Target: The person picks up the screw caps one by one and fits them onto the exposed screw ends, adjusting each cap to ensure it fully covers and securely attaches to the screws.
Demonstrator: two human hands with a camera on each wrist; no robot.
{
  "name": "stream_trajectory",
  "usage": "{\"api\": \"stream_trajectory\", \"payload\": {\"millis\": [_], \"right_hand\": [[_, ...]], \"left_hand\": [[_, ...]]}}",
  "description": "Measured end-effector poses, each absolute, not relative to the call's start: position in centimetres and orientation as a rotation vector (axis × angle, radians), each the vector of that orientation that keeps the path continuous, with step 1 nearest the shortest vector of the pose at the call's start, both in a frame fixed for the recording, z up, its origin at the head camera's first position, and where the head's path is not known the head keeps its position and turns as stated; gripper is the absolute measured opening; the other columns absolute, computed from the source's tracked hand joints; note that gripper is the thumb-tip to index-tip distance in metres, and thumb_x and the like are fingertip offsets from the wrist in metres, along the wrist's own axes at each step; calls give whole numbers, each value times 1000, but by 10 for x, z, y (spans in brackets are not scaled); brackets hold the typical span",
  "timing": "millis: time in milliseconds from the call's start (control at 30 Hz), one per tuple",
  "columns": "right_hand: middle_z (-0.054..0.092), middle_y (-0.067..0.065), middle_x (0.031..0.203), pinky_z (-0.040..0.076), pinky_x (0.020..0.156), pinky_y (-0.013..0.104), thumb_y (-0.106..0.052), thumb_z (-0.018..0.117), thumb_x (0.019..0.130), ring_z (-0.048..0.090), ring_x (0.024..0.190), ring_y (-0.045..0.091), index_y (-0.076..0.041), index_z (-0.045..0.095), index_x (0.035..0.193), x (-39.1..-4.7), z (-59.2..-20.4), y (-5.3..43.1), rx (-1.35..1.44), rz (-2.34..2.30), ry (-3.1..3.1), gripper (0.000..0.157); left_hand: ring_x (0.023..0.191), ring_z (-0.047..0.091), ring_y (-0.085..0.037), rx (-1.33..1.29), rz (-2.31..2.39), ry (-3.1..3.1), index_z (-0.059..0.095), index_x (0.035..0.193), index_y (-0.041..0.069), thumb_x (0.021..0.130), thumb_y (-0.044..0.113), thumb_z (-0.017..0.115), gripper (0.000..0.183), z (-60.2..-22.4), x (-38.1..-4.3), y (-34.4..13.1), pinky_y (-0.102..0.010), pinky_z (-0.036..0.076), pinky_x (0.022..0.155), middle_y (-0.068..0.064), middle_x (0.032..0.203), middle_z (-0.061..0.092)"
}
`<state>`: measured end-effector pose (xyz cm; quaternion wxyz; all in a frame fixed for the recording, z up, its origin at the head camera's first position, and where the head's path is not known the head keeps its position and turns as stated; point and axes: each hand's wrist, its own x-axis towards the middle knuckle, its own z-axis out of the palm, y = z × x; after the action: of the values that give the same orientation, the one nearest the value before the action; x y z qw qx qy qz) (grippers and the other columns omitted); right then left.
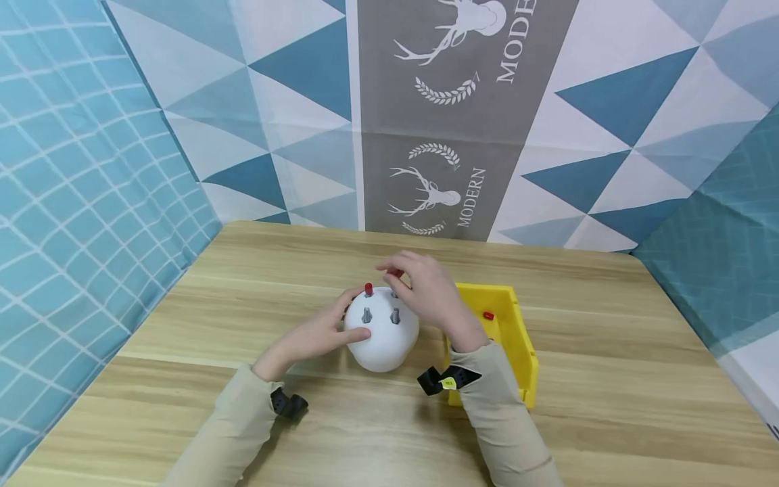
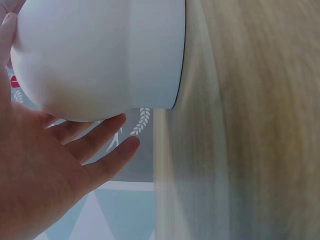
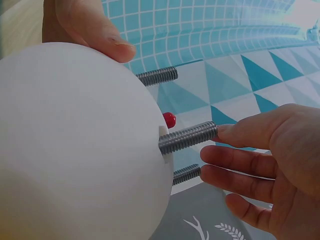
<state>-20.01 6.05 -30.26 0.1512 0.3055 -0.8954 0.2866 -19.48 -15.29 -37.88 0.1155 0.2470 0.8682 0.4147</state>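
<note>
A white rounded body [image 1: 381, 345] stands on the table, with several threaded metal studs [image 3: 187, 138] sticking out of its top. One far stud wears a red cap [image 1: 368, 289]. My left hand [image 1: 322, 329] holds the body from the left, thumb on the top front and fingers spread along the side. Over the far right stud, my right hand [image 1: 426, 287] pinches a small red cap [image 1: 395, 273], mostly covered by the fingers. The right wrist view hides that cap; whether it touches the stud I cannot tell.
A yellow bin [image 1: 525, 345] stands right of the white body, partly under the right forearm. Inside it lies a red cap [image 1: 489, 316]. The wooden table [image 1: 608, 352] ends at a patterned backdrop [image 1: 316, 169]. Both wrists carry black camera straps.
</note>
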Motion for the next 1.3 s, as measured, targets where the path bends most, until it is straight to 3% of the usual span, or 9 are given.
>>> {"api": "stream_trajectory", "payload": {"millis": [333,600,1000,1300], "right_hand": [[65,-3,95,49,74,27,-15,60,88,58,81,10,-15,67,102,-198,-300,65,897,755,-2563,16],[66,-3,93,48,81,32,-13,57,89,59,82,13,-16,68,99,-192,-297,77,894,607,-2578,15],[67,-3,95,48,72,31,-11,56,89,58,79,13,-16,68,99,-184,-305,105,845,597,-2589,16],[67,1,95,49,77,35,-13,60,87,60,83,15,-13,67,100,-182,-312,127,787,543,-2637,14]], "left_hand": [[123,41,-25,712,1232,2529,18,143,23,83,44,62,77,-380,-194,-153,-50,36,97,-7,140,35],[125,39,-28,683,1221,2556,17,144,21,82,46,62,81,-373,-193,-153,-51,34,99,-10,142,32],[128,36,-31,643,1182,2599,17,144,18,80,49,63,84,-379,-191,-151,-52,34,98,-12,145,29],[129,33,-32,654,1176,2628,16,145,16,81,49,62,86,-381,-191,-149,-53,33,99,-12,147,26]]}}
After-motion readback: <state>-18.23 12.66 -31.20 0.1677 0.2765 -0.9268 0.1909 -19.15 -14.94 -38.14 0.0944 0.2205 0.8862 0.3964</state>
